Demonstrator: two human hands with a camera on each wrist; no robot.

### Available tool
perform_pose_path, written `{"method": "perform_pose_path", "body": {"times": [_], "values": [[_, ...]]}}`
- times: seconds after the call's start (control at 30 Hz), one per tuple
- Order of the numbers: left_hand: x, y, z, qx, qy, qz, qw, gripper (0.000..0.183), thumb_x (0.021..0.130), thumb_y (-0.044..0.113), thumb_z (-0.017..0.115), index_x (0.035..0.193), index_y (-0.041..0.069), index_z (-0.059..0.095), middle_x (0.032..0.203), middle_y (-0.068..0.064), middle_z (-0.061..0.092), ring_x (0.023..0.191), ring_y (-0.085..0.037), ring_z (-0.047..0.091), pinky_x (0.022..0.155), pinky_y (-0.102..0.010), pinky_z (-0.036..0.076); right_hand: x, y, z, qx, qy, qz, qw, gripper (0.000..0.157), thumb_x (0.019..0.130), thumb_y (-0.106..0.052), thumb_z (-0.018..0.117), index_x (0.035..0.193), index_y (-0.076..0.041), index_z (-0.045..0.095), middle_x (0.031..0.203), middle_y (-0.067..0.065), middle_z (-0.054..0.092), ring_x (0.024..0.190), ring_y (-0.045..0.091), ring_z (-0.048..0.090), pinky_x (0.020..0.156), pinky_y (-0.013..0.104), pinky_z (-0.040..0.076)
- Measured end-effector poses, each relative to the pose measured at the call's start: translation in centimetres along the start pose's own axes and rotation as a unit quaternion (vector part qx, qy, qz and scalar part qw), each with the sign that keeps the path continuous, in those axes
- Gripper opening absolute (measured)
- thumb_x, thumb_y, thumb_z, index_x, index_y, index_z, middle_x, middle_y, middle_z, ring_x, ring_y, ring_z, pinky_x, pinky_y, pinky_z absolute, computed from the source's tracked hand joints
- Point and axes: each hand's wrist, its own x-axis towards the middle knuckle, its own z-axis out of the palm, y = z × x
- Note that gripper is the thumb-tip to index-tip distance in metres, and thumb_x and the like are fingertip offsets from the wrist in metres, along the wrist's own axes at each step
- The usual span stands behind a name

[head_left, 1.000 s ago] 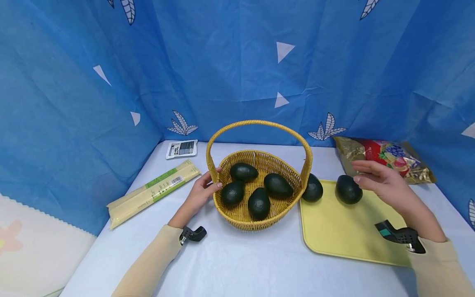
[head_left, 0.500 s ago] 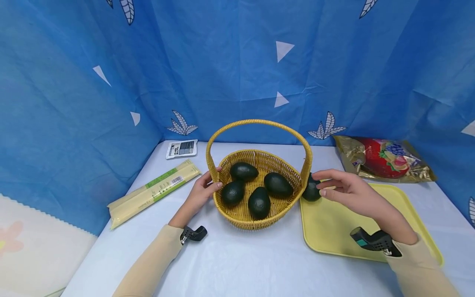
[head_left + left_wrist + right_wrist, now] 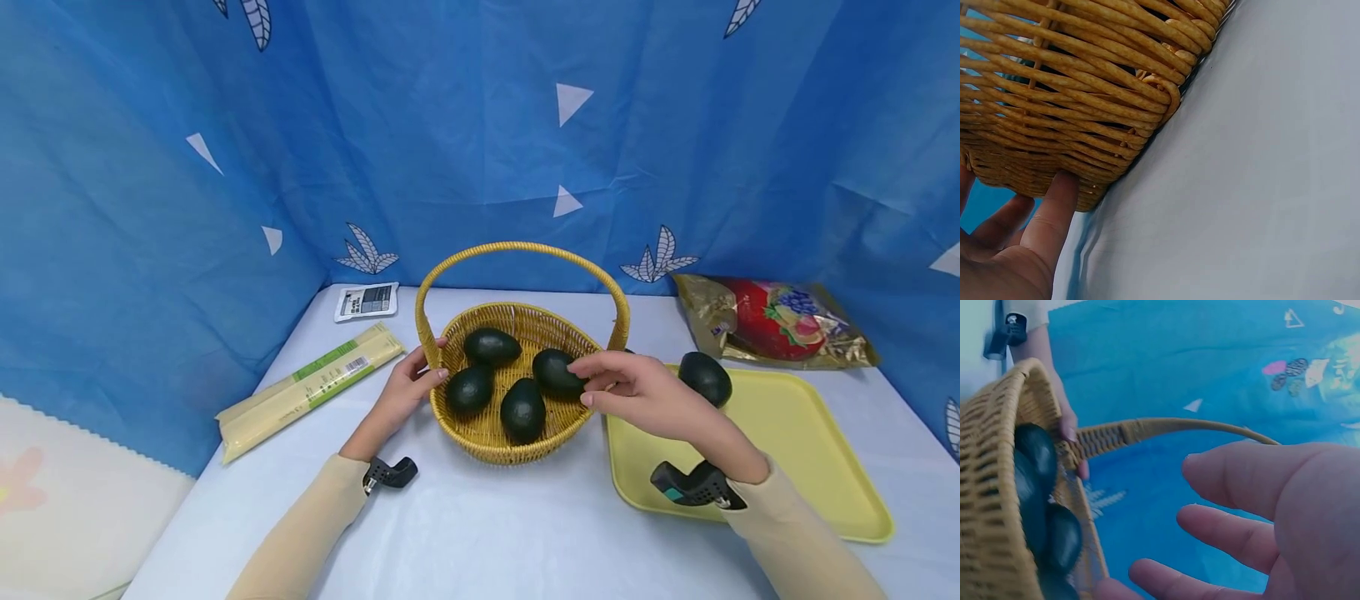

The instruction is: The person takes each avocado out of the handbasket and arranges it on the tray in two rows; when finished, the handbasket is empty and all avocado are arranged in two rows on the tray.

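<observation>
Several dark green avocados lie in a yellow wicker basket with a tall arched handle. My left hand grips the basket's left rim at the handle's foot; in the left wrist view its fingers meet the woven wall. My right hand hovers over the basket's right rim with nothing in it, fingers loosely bent and apart from the thumb. Its fingertips overlap the rightmost avocado in the head view. Another avocado sits on the yellow tray, and one more beside the basket is mostly hidden by my right hand.
A gold and red fruit-print bag lies behind the tray. To the left are a long pale yellow packet and a small white packet. Blue curtain closes off the back and sides of the white-covered table.
My right hand has swept left, from beside the tray's avocado to over the basket's right rim, still empty. My left hand and the basket stay in place.
</observation>
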Motion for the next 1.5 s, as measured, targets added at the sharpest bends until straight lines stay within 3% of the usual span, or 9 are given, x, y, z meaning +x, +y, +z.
{"method": "perform_pose_path", "body": {"times": [0.13, 0.43, 0.67, 0.93, 1.27, 1.5], "values": [[0.0, -0.1, 0.0, 0.000, 0.002, -0.004, 1.0000, 0.057, 0.100, 0.015, 0.062, 0.154, 0.012, 0.044, 0.156, -0.022, 0.046, 0.137, -0.043, 0.053, 0.093, -0.024, 0.056, 1.7, 0.3, 1.3, -0.009, -0.039, 0.003, 0.999, 0.038, 0.098, -0.018, 0.067, 0.133, -0.006, 0.063, 0.132, 0.019, 0.066, 0.109, 0.028, 0.070, 0.089, 0.028, 0.059], [0.1, -0.3, -0.1, -0.003, 0.000, 0.002, 1.0000, 0.057, 0.100, 0.015, 0.061, 0.154, 0.013, 0.044, 0.156, -0.022, 0.046, 0.136, -0.043, 0.053, 0.091, -0.022, 0.056, 5.0, 0.7, 3.6, -0.081, -0.110, 0.056, 0.989, 0.046, 0.097, -0.034, 0.068, 0.137, -0.013, 0.062, 0.126, 0.016, 0.067, 0.099, 0.019, 0.069, 0.082, 0.035, 0.059], [0.1, -0.1, 0.0, -0.005, 0.000, 0.002, 1.0000, 0.057, 0.100, 0.014, 0.060, 0.154, 0.012, 0.044, 0.156, -0.021, 0.046, 0.135, -0.042, 0.054, 0.091, -0.024, 0.057, 6.4, 1.4, 5.1, -0.110, -0.135, 0.047, 0.984, 0.045, 0.098, -0.035, 0.066, 0.137, -0.013, 0.062, 0.102, 0.003, 0.066, 0.083, 0.015, 0.056, 0.072, 0.030, 0.048], [0.0, 0.0, -0.1, -0.002, 0.002, -0.002, 1.0000, 0.057, 0.100, 0.015, 0.060, 0.154, 0.013, 0.044, 0.155, -0.022, 0.046, 0.135, -0.043, 0.054, 0.090, -0.024, 0.057, 7.3, 1.4, 6.4, -0.110, -0.130, 0.024, 0.985, 0.039, 0.097, -0.029, 0.067, 0.133, -0.013, 0.064, 0.131, 0.006, 0.068, 0.107, 0.019, 0.064, 0.091, 0.039, 0.055], [0.2, -0.3, -0.1, 0.000, 0.006, -0.009, 0.9999, 0.056, 0.100, 0.015, 0.060, 0.154, 0.015, 0.044, 0.157, -0.019, 0.046, 0.137, -0.040, 0.053, 0.095, -0.027, 0.056, 7.4, 1.9, 6.8, -0.097, -0.157, 0.006, 0.983, 0.042, 0.097, -0.027, 0.066, 0.137, -0.017, 0.062, 0.143, 0.010, 0.060, 0.131, 0.030, 0.056, 0.103, 0.050, 0.052], [0.1, -0.1, 0.0, -0.006, 0.001, -0.004, 1.0000, 0.056, 0.100, 0.014, 0.060, 0.154, 0.013, 0.044, 0.156, -0.021, 0.046, 0.136, -0.043, 0.053, 0.093, -0.026, 0.056, 7.3, 2.1, 6.6, -0.091, -0.178, -0.004, 0.980, 0.044, 0.095, -0.025, 0.066, 0.139, -0.022, 0.062, 0.146, 0.010, 0.058, 0.131, 0.030, 0.055, 0.101, 0.048, 0.052]]}}
